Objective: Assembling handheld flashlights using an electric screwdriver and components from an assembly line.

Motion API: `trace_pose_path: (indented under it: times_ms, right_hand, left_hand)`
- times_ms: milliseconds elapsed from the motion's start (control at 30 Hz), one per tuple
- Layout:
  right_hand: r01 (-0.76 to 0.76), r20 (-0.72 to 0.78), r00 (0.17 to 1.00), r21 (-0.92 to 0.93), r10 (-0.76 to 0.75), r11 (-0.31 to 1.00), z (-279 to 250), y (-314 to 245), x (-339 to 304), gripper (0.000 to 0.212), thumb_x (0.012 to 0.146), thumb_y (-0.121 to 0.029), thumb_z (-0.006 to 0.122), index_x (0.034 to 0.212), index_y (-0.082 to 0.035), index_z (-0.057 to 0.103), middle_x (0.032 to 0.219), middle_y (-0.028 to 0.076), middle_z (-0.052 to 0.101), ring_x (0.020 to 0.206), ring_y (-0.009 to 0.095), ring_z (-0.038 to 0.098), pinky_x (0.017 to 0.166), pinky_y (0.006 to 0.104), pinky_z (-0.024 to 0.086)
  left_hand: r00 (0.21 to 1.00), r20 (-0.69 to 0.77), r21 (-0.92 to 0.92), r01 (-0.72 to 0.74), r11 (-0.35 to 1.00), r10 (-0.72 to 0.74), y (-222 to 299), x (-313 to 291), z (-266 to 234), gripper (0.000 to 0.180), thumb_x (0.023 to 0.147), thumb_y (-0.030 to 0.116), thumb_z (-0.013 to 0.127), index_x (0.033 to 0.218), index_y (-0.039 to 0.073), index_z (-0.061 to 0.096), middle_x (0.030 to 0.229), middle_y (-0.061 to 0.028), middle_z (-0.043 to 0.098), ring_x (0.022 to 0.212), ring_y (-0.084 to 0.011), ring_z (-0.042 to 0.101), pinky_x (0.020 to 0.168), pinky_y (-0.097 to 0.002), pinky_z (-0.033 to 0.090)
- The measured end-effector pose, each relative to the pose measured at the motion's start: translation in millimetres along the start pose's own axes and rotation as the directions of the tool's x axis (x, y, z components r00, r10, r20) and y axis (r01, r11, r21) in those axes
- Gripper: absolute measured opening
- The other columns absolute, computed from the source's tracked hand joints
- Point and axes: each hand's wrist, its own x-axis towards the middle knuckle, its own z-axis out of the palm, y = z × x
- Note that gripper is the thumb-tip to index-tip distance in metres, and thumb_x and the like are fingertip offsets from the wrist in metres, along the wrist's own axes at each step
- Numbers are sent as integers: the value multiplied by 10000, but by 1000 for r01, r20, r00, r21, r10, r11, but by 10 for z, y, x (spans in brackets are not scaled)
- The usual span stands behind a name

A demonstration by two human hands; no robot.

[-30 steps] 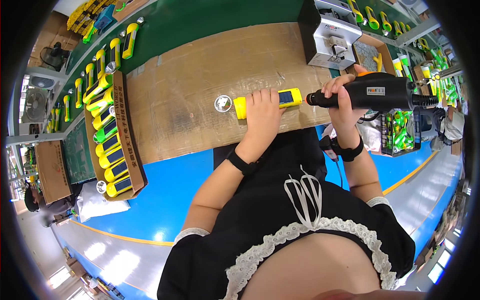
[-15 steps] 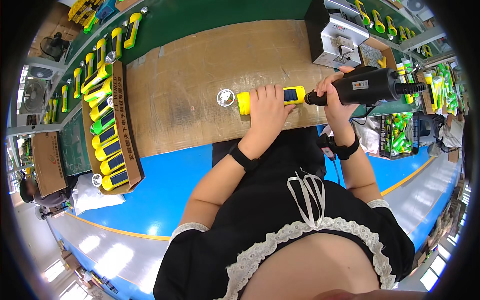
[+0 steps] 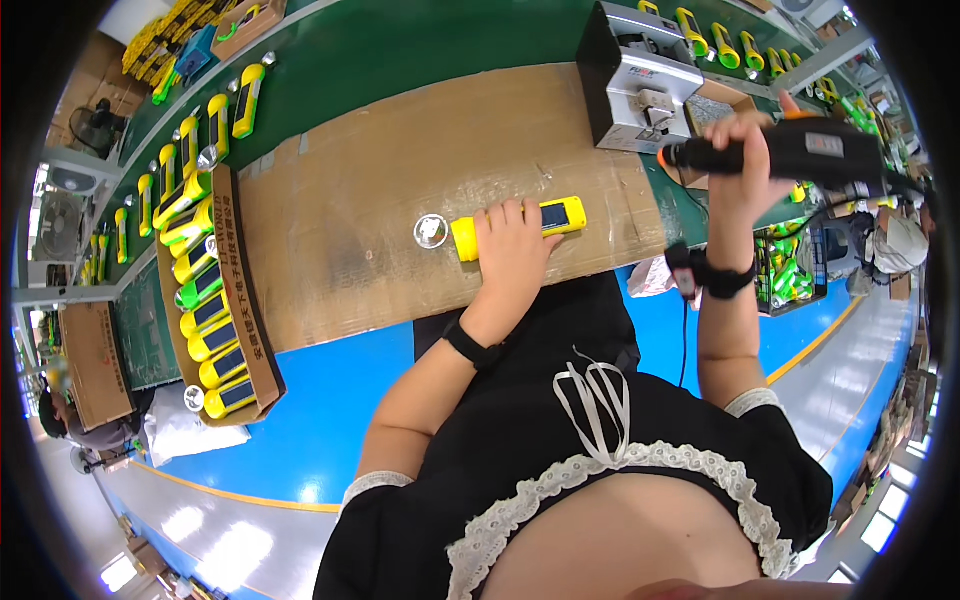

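Under my left hand [image 3: 512, 245] a yellow flashlight [image 3: 565, 214] with a dark solar panel lies on a sheet of brown cardboard [image 3: 370, 180]. My fingers wrap over its wider left part. Just left of it rests a round clear-and-silver reflector [image 3: 431, 231]. My right hand [image 3: 742, 170] grips a black electric screwdriver [image 3: 820, 150], raised off to the right of the flashlight. Its tip points left toward the grey machine, apart from the flashlight. The tool is somewhat blurred.
A black-and-silver machine [image 3: 645, 90] stands at the back right of the green table [image 3: 400, 50]. At left, a long cardboard box [image 3: 250, 300] holds several yellow flashlights and one green. More flashlights line the far left and far right. A black crate [image 3: 790, 270] of green parts sits at right.
The screwdriver has come away from the flashlight's right end, up and to the right in my right hand. My left hand still holds the flashlight on the cardboard.
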Motion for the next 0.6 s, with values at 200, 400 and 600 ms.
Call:
trace_pose_path:
  times_ms: [200, 400, 600]
  right_hand:
    - [70, -52, 996, -97, -75, 993, -245, 435, 357, 512, 823, 57, 539, 1291, 37, 332, 743, 96, 563, 622, 181, 549, 634, 361, 494]
    - [22, -21, 999, -278, -29, 960, -264, 599, 430, 485, 810, 23, 589, 1253, 66, 396, 689, 70, 585, 593, 133, 579, 601, 263, 485]
    - [-141, 7, 989, -225, 146, 964, -125, 442, 335, 460, 818, -1, 568, 1247, 61, 413, 664, 79, 548, 568, 159, 545, 583, 298, 471]
  left_hand:
    - [995, 68, -207, -56, 977, 71, 17, 147, -98, 453, 653, 260, 749, 994, 24, 568, 980, -137, 525, 966, -304, 498, 869, -424, 388]
    - [990, 68, -378, -88, 922, 123, 74, 230, 11, 452, 625, 202, 762, 1001, 30, 577, 951, -123, 526, 917, -302, 511, 804, -401, 421]
    - [998, 9, -395, -56, 917, 65, 89, 199, 19, 431, 618, 203, 764, 997, 72, 606, 877, -95, 501, 850, -277, 507, 746, -391, 420]
